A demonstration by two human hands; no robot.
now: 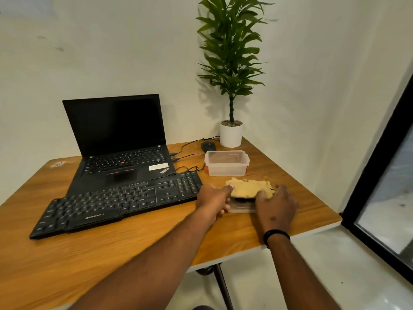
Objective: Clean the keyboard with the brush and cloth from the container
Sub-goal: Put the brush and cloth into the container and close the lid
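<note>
We steady a low clear container (242, 206) with our left hand (214, 200), its fingers curled on the near side, while our right hand (276, 203) grips the tan cloth (250, 188) atop it, probably lifting it out. The keyboard (116, 201) waits just left on the desk (134, 249).

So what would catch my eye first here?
Probably the two hands at the table's right edge: the left hand and right hand hold a clear container with a tan cloth on it. Left of them lies a black keyboard before an open laptop, with a tall plant in the corner.
</note>
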